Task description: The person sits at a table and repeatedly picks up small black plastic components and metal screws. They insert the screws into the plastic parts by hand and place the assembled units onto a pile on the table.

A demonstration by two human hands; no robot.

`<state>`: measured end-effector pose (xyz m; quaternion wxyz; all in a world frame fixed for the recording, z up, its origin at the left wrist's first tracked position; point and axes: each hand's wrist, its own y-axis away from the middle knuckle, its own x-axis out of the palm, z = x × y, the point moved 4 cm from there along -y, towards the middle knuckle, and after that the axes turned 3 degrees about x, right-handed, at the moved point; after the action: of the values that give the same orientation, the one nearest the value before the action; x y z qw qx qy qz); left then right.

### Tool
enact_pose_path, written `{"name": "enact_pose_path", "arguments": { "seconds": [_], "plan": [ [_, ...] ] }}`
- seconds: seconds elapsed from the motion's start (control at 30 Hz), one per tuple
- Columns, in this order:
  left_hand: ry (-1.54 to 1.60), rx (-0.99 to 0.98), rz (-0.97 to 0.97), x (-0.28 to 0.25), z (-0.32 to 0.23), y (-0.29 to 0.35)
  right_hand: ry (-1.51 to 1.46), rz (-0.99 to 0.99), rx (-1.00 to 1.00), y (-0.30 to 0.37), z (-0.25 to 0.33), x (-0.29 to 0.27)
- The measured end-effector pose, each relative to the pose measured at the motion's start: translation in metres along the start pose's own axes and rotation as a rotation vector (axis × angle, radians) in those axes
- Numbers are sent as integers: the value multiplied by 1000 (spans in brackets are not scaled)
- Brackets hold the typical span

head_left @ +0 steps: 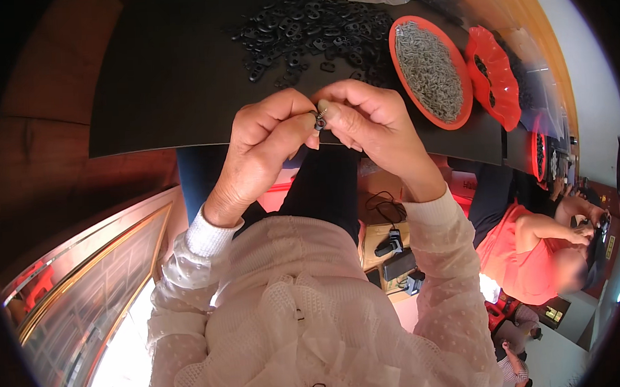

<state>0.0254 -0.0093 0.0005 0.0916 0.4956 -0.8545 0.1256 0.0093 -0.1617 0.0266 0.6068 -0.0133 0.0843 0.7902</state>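
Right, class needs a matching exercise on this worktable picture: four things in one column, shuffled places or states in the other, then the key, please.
Things
1. Black plastic pieces
2. Round red basin
3. Wavy-rimmed red bowl
4. Small dark part

Places or states
A. Just right of the basin
B. Pinched in the fingers of the left hand
C. Heaped loose on the dark tabletop
D. Filled with grey spring-like pieces

Pairs: 1-C, 2-D, 3-A, 4-B

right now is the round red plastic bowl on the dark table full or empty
The bowl looks nearly full: small grey pieces spread across its inside almost to the rim.
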Motion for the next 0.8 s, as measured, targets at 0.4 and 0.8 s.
{"name": "enact_pose_path", "arguments": {
  "seconds": [0.4,0.8],
  "plan": [
    [-79,-102,69,2,-5,-3,-93,47,132,-4,1,-16],
    [-155,-83,39,8,-3,-6,76,74,117,-1,4,-18]
  ]
}}
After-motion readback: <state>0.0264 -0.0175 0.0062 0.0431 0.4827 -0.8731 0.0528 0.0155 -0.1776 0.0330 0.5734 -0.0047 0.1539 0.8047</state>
